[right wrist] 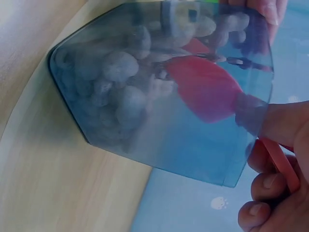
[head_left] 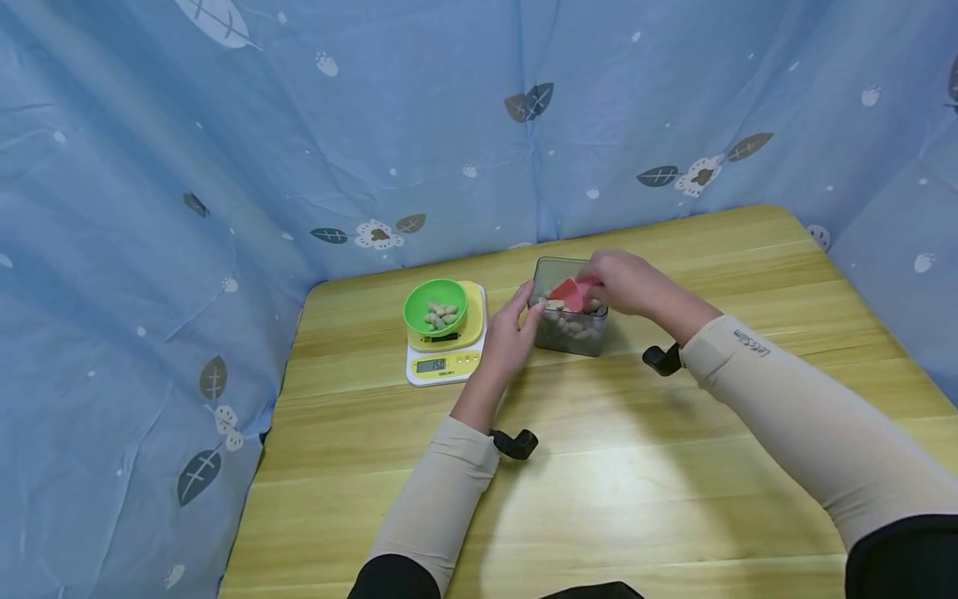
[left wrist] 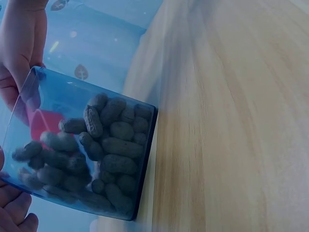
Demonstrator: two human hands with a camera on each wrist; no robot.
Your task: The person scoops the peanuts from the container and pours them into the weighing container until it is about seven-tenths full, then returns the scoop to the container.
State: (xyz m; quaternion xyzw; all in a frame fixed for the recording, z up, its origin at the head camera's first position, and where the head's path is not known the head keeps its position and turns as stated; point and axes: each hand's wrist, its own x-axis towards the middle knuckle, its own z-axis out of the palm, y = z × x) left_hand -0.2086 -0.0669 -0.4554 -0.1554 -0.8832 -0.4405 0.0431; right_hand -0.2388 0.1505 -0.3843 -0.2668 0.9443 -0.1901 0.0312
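Observation:
A clear grey plastic container [head_left: 555, 269] stands on the table, with unshelled peanuts [left wrist: 120, 146] filling its lower part. My left hand [head_left: 512, 334] holds the container by its left side, thumb at the rim near the front corner. Over the opening, my right hand [head_left: 623, 284] grips a pink-red scoop [head_left: 570, 294] by its handle. In the right wrist view the fingers [right wrist: 268, 182] curl around that handle, and the scoop's bowl sits inside the container against the peanuts.
Left of the container, a yellow and white kitchen scale [head_left: 470, 359] reads about 150 or 15.0. On it rests a green bowl [head_left: 427, 293] with several peanuts inside. A blue patterned curtain [head_left: 449, 125] hangs behind the wooden table [head_left: 599, 499].

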